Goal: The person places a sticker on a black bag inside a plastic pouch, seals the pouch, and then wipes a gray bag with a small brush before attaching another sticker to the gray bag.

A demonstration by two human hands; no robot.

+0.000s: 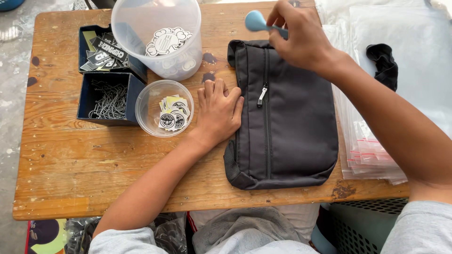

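Note:
A black zippered pouch (292, 122) lies flat on the wooden table (70, 174), its zipper pull near the middle. My left hand (217, 112) rests palm down on the table, fingertips touching the pouch's left edge. My right hand (301, 35) hovers above the pouch's top edge, fingers closed on a small tool with a round light-blue end (255, 21).
A large clear plastic tub (141, 23) with round stickers stands at the back. A small clear bowl (148, 115) holds more stickers. Two dark boxes hold stickers (101, 51) and ball chains (108, 101). Clear zip bags (372, 155) and a black cloth (385, 63) lie at right.

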